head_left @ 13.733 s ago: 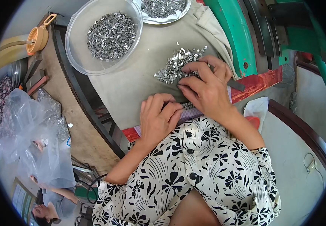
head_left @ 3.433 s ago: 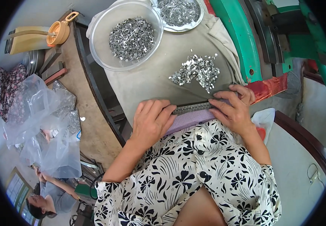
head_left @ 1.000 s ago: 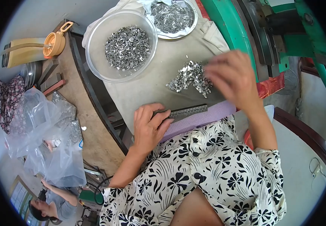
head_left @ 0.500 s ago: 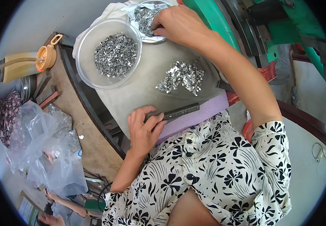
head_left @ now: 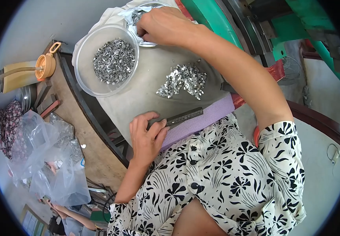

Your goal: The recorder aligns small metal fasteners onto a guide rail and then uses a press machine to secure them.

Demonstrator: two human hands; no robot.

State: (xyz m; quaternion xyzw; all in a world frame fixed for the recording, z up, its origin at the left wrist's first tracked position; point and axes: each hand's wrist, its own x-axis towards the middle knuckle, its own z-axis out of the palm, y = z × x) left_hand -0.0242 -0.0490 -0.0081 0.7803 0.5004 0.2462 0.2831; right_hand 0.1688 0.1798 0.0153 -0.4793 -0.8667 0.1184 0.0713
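My left hand [head_left: 145, 135] grips one end of a dark metal bar [head_left: 183, 117] with a row of small notches or pieces along it, too fine to make out. The bar lies at the near edge of the cloth-covered surface, against a purple textured strip [head_left: 217, 112]. My right hand [head_left: 164, 26] reaches into a lined bowl [head_left: 129, 17] of small shiny metal pieces at the far side. Its fingers are curled together, and whatever they pinch is hidden. Between the hands lies a loose pile of small silvery metal pieces [head_left: 183, 82].
A clear round tub [head_left: 78, 67] of small metal pieces stands left of the pile. Further left, a wooden table [head_left: 99, 155] bears plastic bags [head_left: 65, 181] and an orange-lidded container [head_left: 46, 67]. Green machinery [head_left: 213, 23] stands at the far right. Another person's arm [head_left: 75, 216] shows at lower left.
My right hand has shifted left over the bowl, covering more of its pieces. The whole view has moved slightly. My left hand keeps its grip on the bar.
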